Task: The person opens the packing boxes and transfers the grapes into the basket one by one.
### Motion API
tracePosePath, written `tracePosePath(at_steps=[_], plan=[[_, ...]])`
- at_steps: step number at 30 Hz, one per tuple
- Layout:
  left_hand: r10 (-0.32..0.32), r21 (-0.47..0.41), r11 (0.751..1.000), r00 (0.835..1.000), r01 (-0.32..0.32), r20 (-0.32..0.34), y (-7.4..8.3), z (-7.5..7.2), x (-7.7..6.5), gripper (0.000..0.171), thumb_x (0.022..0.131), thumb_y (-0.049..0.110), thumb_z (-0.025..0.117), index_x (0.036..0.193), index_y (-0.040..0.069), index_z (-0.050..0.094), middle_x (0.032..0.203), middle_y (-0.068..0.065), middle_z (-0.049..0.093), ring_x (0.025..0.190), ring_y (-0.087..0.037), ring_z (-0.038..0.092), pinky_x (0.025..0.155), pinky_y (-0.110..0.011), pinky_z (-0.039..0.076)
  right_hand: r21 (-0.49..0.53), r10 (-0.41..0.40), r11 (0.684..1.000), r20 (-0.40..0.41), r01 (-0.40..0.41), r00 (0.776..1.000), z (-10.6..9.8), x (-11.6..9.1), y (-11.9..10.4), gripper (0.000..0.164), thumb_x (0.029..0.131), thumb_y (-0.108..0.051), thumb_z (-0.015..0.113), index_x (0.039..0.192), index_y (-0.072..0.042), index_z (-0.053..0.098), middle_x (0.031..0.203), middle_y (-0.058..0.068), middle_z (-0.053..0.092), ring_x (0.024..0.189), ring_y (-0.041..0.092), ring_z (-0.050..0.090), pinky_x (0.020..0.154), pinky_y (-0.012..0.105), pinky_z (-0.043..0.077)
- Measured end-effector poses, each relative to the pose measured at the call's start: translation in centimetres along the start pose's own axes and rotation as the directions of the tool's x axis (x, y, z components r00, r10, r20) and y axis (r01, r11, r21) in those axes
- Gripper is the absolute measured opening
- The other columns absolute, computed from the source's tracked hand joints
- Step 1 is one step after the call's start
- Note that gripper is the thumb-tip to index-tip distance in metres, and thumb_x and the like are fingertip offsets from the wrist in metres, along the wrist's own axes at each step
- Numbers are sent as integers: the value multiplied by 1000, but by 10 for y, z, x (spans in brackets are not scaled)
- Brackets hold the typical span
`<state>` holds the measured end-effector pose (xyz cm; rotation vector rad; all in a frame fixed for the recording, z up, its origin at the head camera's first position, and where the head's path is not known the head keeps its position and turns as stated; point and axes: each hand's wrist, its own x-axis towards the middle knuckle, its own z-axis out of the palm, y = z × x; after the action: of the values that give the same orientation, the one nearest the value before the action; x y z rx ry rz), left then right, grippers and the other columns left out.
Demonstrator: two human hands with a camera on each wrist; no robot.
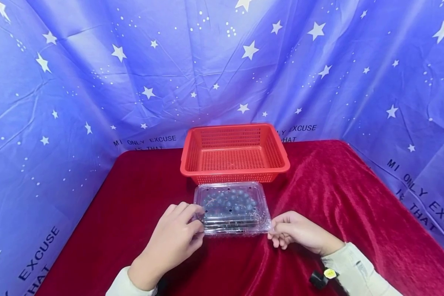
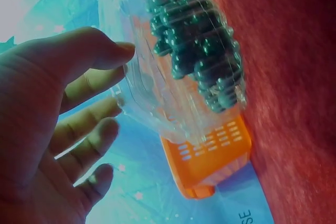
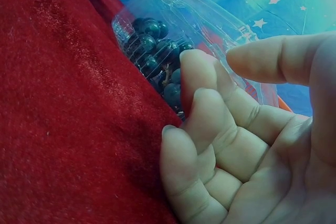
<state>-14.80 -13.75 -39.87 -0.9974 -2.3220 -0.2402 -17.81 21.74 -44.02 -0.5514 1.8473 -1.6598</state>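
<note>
Clamshell box (image 1: 232,207) apparently pinched between both hands' fingers (image 1: 192,218).

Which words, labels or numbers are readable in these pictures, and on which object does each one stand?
"MI ONLY EXCUSE IS THAT": printed repeatedly on the blue star backdrop, partly cut off behind the red basket.
Yellow tag at the right wrist: too small to read.
Clear blueberry box: no readable label.

Both arms wear cream long sleeves (image 1: 359,267); by the right cuff sits a small black device (image 1: 318,279), seemingly yellow-tagged.
</note>
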Motion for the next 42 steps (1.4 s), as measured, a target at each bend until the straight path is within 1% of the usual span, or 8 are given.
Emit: tracePosePath(at_steps=[4, 9, 14, 19, 23, 31, 36, 42], plan=[[10, 28, 1000, 1000, -10, 5, -2, -3, -2, 4, 70, 19, 68, 67, 22, 67, 91, 2, 57, 75, -15, 48, 62, -30, 33, 1, -3, 1000, 0, 3, 1000, 0, -1, -1, 23, 91, -4, 47, 93, 14, 60, 76, 13, 67, 63, 14, 60, 57, 24, 53], [37, 44, 998, 999, -36, -21, -3, -5, -3, 8, 70, 17, 64, 66, 23, 66, 79, 6, 53, 69, -14, 47, 60, -29, 30, -1, -7, 1000, -3, 7, 1000, 0, -1, -2, 22, 91, -5, 47, 92, 14, 59, 76, 14, 67, 63, 14, 61, 57, 25, 53], [58, 39, 998, 997, -57, -42, -3, -6, -3, 8, 71, 16, 64, 66, 22, 66, 70, 9, 53, 63, -13, 45, 57, -26, 28, -4, -2, 1000, -8, 2, 1000, 0, -1, -3, 22, 91, -5, 48, 92, 14, 59, 77, 15, 67, 63, 14, 61, 58, 25, 54], [79, 42, 996, 996, -76, -50, -4, -5, -3, 9, 70, 15, 64, 65, 22, 64, 68, 10, 53, 60, -12, 42, 56, -25, 26, -9, -1, 1000, -9, 1, 1000, 1, -1, -3, 21, 91, -4, 48, 91, 13, 60, 76, 17, 67, 63, 14, 61, 58, 25, 54], [93, 53, 994, 995, -91, -39, -5, -5, -2, 10, 71, 15, 63, 65, 21, 63, 70, 9, 53, 60, -13, 42, 57, -26, 26, -17, -8, 1000, -8, 8, 1000, 1, 0, -3, 20, 91, -3, 48, 91, 13, 60, 77, 18, 67, 64, 14, 61, 58, 26, 54], [105, 73, 992, 994, -105, 5, -6, -5, 0, 6, 74, 16, 64, 68, 17, 63, 72, 5, 53, 63, -13, 45, 57, -27, 32, -34, -10, 999, -10, 10, 1000, 2, 0, -3, 20, 92, -4, 48, 90, 11, 60, 77, 18, 67, 66, 15, 63, 58, 28, 55], [106, 66, 992, 994, -108, 27, -7, -5, 0, 3, 75, 17, 66, 74, 14, 66, 73, 3, 52, 64, -13, 45, 55, -26, 36, -42, -14, 999, -4, 14, 1000, 1, 1, -2, 18, 91, -3, 49, 88, 11, 60, 76, 20, 67, 65, 15, 62, 58, 28, 54], [116, 73, 990, 992, -119, 50, -8, -5, 1, 6, 77, 17, 67, 77, 12, 66, 75, 1, 53, 65, -14, 43, 56, -26, 40, -54, -28, 998, 3, 28, 1000, 1, 0, -2, 18, 90, -3, 49, 87, 11, 61, 77, 23, 67, 65, 16, 62, 57, 30, 55]])
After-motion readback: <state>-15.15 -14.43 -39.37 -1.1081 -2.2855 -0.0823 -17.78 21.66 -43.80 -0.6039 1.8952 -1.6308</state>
